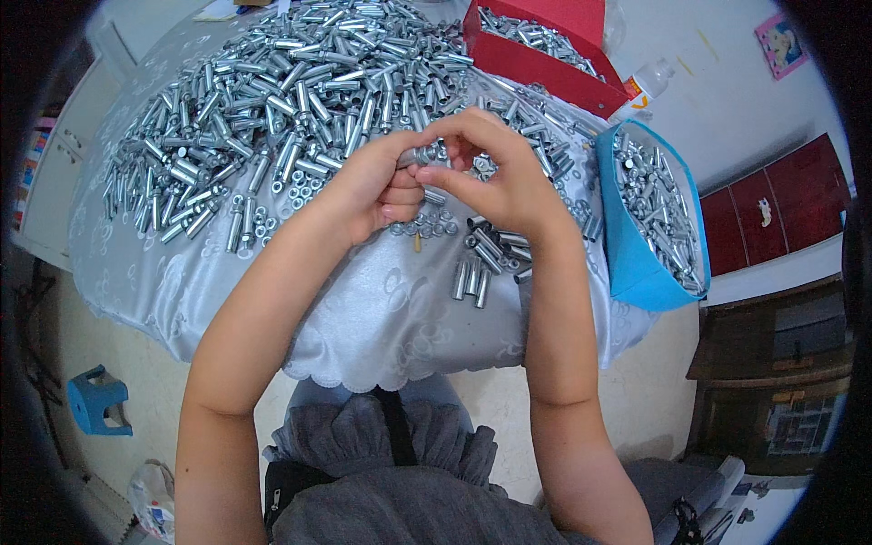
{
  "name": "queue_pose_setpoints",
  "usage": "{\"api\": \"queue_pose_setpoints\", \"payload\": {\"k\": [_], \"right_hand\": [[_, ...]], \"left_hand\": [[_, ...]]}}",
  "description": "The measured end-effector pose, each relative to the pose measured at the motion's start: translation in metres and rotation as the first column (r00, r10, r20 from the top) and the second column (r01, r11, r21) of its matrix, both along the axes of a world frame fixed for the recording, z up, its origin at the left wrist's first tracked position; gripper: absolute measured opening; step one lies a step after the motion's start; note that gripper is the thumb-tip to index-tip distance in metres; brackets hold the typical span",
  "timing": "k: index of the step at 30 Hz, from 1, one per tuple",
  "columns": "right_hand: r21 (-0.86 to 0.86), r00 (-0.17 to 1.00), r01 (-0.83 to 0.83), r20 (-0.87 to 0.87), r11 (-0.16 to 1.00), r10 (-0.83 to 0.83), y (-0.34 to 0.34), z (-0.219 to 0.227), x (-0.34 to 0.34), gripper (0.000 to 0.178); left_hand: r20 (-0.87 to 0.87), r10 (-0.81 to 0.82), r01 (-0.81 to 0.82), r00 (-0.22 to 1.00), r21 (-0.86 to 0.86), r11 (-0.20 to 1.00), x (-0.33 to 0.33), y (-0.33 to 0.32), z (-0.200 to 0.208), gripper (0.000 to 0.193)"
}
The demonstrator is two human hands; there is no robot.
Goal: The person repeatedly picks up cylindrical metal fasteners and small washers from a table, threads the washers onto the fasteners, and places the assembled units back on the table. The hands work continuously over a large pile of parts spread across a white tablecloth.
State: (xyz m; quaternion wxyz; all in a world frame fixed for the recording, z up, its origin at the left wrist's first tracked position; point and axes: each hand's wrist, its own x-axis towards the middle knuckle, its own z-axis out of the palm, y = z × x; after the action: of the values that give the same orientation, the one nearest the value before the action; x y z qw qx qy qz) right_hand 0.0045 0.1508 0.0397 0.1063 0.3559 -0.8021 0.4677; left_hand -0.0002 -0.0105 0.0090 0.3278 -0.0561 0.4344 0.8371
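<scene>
**Two hands join a small metal piece above the table**

On the left, a big heap of silver metal sleeves (272,91) covers the table (363,318), which has a shiny grey cloth. Loose nuts (291,186) lie just beside the heap. The left hand (372,186) is clenched around one small metal sleeve (413,159), and the fingers (454,182) of the right hand (509,182) pinch the same piece from the other side. Under the hands lie a few finished sleeves (481,263).

In my judgement, the small piece could slip and fall into the loose nuts, because the grip is only by fingertips.

To the right, a red box (536,54) stands behind, a white bottle with an orange label (647,86) is near it, and a blue open box (636,254) full of sleeves hangs at the table's edge. A pink picture (781,41) is far right.
</scene>
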Motion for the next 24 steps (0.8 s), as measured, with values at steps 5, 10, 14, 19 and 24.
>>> {"api": "queue_pose_setpoints", "payload": {"k": [5,10,14,19,24], "right_hand": [[0.075,0.998,0.009,-0.056,0.997,-0.004,0.000,0.001,0.001,0.021],[0.157,0.997,0.045,-0.062,0.987,-0.036,-0.002,-0.002,0.000,0.020],[0.121,0.990,0.048,-0.136,0.991,-0.031,-0.007,-0.004,0.004,0.019],[0.123,0.999,0.035,-0.038,0.992,-0.030,-0.010,0.002,0.008,0.021],[0.066,0.998,0.058,0.021,0.996,-0.059,-0.012,0.000,0.009,0.024]], "left_hand": [[-0.053,-0.057,0.056,0.997,-0.013,0.998,0.004,0.000,0.007,0.023],[-0.104,0.025,-0.038,0.994,-0.120,0.992,0.004,0.000,0.004,0.025],[-0.114,0.058,-0.076,0.992,-0.155,0.985,0.002,-0.001,0.001,0.026],[-0.208,0.151,-0.193,0.966,-0.196,0.962,0.007,0.002,0.007,0.026],[-0.266,0.201,-0.252,0.943,-0.170,0.953,0.008,0.004,0.008,0.025]]}}
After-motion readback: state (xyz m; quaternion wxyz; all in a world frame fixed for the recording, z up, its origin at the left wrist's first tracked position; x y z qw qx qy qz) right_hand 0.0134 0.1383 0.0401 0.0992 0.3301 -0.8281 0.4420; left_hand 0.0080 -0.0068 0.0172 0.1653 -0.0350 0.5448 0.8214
